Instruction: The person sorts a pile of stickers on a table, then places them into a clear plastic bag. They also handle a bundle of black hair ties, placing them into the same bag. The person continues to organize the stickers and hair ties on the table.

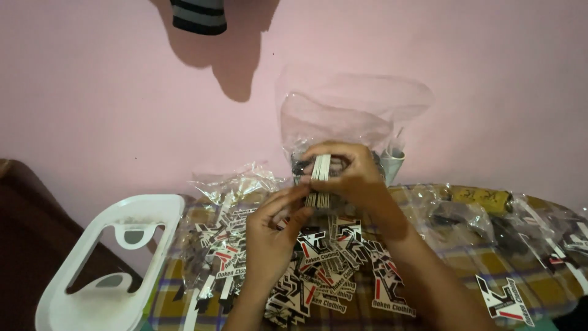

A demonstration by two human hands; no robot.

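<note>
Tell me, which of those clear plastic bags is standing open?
The tall clear bag against the pink wall, behind both hands; the others lie crumpled flat on the checked cloth.

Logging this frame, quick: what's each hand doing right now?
Left hand: fingers pinching the card stack.
Right hand: closed on the card stack from above.

A stack of cards (320, 179) stands on edge at the frame's centre, thin white edges facing the camera, dark faces barely showing. The right hand (352, 175) wraps it from the right and above; the left hand (275, 230) touches its lower left side with thumb and fingertips.
</note>
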